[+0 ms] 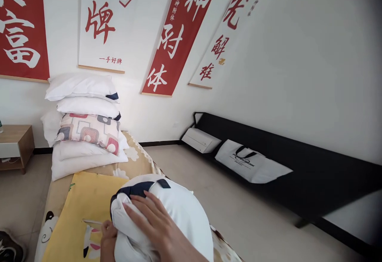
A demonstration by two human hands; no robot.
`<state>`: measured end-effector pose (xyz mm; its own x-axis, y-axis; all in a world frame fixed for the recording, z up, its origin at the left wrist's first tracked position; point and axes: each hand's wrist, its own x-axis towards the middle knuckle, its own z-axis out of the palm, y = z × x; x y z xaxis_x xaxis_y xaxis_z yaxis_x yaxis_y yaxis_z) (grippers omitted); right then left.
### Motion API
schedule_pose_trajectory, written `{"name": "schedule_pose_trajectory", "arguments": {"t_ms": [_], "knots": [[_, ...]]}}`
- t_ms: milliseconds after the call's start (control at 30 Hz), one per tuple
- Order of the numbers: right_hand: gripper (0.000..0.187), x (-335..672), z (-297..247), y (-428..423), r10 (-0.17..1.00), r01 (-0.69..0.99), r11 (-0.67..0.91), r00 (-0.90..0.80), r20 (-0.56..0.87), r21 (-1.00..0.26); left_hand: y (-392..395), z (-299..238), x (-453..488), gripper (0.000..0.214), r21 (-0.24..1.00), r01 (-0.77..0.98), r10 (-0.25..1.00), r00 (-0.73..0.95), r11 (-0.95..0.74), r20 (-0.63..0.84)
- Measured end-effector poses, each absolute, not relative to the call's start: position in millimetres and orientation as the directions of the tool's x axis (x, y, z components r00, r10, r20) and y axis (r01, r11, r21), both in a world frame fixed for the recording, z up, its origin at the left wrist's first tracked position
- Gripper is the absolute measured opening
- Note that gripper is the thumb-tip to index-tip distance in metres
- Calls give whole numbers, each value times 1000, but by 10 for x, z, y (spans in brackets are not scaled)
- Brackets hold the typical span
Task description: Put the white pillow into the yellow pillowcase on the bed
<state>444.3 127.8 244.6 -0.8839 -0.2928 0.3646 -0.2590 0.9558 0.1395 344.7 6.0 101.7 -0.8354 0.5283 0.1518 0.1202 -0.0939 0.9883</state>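
A white pillow (188, 210) with a navy trim is bunched and folded over on the bed, close in front of me. My right hand (161, 222) lies across its folded end, with the fingers gripping the white fabric beside the navy band. My left hand (109, 234) is curled against the pillow's left side; its fingers hold the edge, and part of the hand is hidden behind the fold. Under and beside the pillow a yellow pillowcase (71, 218) with a cartoon print is spread flat on the bed.
Several pillows, white ones and a patterned one (89, 132), are stacked at the bed's head. A wooden nightstand (22, 134) stands left. A shoe (10, 248) is on the floor. Along the right wall, a black bench (313, 174) holds a white box (201, 140) and a white bag (250, 162).
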Motion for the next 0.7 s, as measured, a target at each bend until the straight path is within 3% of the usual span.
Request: {"name": "schedule_pose_trajectory", "arguments": {"t_ms": [133, 200, 267, 367, 467, 567, 700], "knots": [[67, 4518, 1967, 1125, -303, -134, 913, -853, 424, 385, 16, 1032, 3535, 44, 982, 64, 432, -891, -177, 136], [63, 4487, 1775, 1039, -276, -47, 898, -834, 477, 438, -15, 1075, 3563, 52, 983, 37, 412, -904, -181, 110], [59, 4421, 1669, 955, -237, 39, 896, -800, 551, 443, -56, 1141, 3563, 46, 983, 127, 386, -907, -130, 168], [60, 4318, 1658, 859, -161, 128, 924, -723, 672, 360, -106, 1258, 3537, 31, 905, 420, 375, -831, -62, 411], [62, 4274, 1746, 832, -85, 110, 972, -656, 750, 206, -107, 1355, 3524, 13, 779, 626, 342, -726, -27, 596], [65, 4304, 1876, 883, -31, 34, 997, -672, 740, 73, -70, 1413, 3558, 15, 710, 704, 361, -656, -24, 662], [62, 4431, 2113, 1042, 71, -40, 990, -673, 736, -133, 9, 1469, 3683, 46, 719, 692, 497, -603, -63, 624]]}}
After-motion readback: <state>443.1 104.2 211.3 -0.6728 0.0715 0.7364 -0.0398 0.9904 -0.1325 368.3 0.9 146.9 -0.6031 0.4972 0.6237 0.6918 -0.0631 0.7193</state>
